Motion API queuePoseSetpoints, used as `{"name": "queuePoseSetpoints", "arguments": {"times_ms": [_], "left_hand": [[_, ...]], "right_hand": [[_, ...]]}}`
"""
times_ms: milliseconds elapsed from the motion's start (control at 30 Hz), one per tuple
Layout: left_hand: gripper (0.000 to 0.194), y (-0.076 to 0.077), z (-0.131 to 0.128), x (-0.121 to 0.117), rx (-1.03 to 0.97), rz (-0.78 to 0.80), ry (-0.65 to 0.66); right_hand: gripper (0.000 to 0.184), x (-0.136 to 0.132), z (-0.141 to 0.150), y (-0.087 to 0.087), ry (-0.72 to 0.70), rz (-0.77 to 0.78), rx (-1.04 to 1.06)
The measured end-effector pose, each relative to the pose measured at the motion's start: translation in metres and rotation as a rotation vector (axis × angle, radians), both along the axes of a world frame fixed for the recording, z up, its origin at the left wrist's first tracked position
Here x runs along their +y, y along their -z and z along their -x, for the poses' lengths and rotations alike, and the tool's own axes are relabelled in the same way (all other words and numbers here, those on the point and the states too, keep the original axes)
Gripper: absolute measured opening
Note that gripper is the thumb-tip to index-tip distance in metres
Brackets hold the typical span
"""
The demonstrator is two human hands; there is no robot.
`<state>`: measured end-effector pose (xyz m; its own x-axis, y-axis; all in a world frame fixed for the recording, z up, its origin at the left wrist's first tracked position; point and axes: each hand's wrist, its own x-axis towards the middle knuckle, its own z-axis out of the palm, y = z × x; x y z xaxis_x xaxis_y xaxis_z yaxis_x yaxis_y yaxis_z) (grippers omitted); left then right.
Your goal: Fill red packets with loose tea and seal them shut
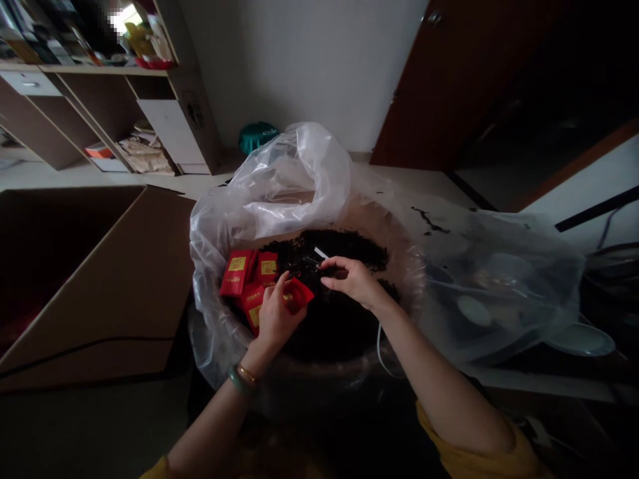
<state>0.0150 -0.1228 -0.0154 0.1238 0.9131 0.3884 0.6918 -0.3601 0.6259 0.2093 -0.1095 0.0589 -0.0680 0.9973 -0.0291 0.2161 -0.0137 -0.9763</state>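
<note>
Over on the left stands the open cardboard box [124, 319], and beside it, the plastic-lined basket [392, 233], its clear liner [319, 159] bunched high at the back. Inside at the left, red packets [238, 266] with yellow labels lean together, and here's the left hand [274, 316], green bangle [240, 380] at the wrist, its fingers grasping an opened red packet [303, 293] just beside them. The mouth of it faces the right hand: good, that wants to stay wide, with a light grip so the thin-looking walls don't buckle.

Behind and to the right of it lie the dark, leafy shreds [344, 246], heaped in the basket. Right over them comes the right hand [352, 279], thumb and fingertips drawn close in a pinch. A narrow white strip [321, 253] shows just at those fingertips; whether they grasp it, or a few shreds, I can't tell from here. Small, tidy pinches would suit such loose stuff, kept low and near the packet's mouth, so strays drop back inside the liner. Farther right, a clear plastic bag [529, 293] lies beside the basket, and there are a few dark scraps [432, 223] out there already.
</note>
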Motion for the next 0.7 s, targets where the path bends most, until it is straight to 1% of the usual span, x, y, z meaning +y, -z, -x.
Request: {"name": "queuePoseSetpoints", "arguments": {"times_ms": [67, 167, 233, 333, 433, 567, 633, 700], "left_hand": [[0.077, -0.006, -0.001, -0.001, 0.077, -0.02, 0.055], [0.065, -0.012, 0.0, -0.002, 0.176, -0.016, 0.163], [0.057, -0.014, 0.001, -0.001, 0.212, -0.007, 0.191], [0.051, -0.018, 0.003, 0.003, 0.221, -0.011, 0.221], [0.047, -0.029, 0.003, 0.006, 0.226, 0.0, 0.312], [0.047, -0.049, 0.006, 0.009, 0.276, 0.083, 0.424], [0.046, -0.056, 0.007, 0.01, 0.302, 0.131, 0.438], [0.038, -0.059, 0.007, 0.012, 0.3, 0.17, 0.421]], "right_hand": [[0.03, 0.0, 0.003, 0.001, -0.001, 0.061, 0.08], [0.031, 0.0, 0.004, 0.0, 0.022, 0.141, 0.188], [0.032, 0.001, 0.003, -0.001, 0.04, 0.193, 0.261], [0.033, 0.002, 0.003, -0.003, 0.051, 0.244, 0.357], [0.035, 0.004, 0.007, 0.001, 0.118, 0.207, 0.443], [0.034, 0.005, 0.021, 0.011, 0.207, 0.102, 0.494], [0.034, 0.006, 0.027, 0.015, 0.214, 0.075, 0.477], [0.033, 0.006, 0.031, 0.019, 0.21, 0.047, 0.444]]}}
